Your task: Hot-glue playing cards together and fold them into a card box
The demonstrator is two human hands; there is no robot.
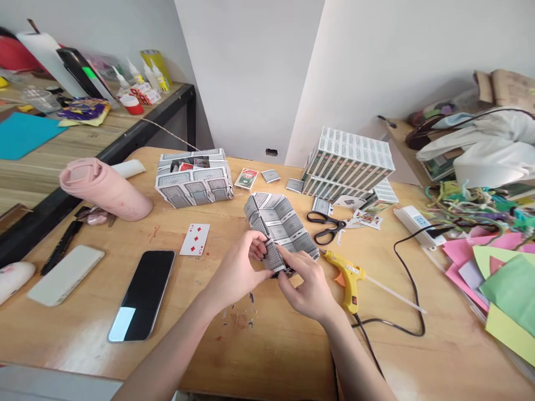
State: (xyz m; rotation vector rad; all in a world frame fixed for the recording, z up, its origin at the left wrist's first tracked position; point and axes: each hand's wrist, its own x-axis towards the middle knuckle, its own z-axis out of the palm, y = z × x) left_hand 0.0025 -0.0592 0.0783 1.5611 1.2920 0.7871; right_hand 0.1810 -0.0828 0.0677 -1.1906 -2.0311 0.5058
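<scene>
An open box made of playing cards (276, 214), grey patterned backs showing, rests on the wooden table in front of me. My left hand (240, 264) pinches its left wall near the front corner, thumb outside and fingers reaching over the edge. At the front end, my right hand (307, 281) grips the same corner with the index finger along the edge. Just right of the box lie black-handled scissors (326, 225) and a yellow glue gun (349, 275) with a clear glue stick in its back. A three of diamonds (194, 239) lies face up to the left.
A finished-looking card box (194, 178) holding cards stands behind left. Stacked card packs (349, 161) rise at back right. A phone (142, 295), white case (66, 275) and pink tumbler (106, 189) sit left. A black cord (412, 278) runs to a power strip (420, 223) near coloured paper (501, 289).
</scene>
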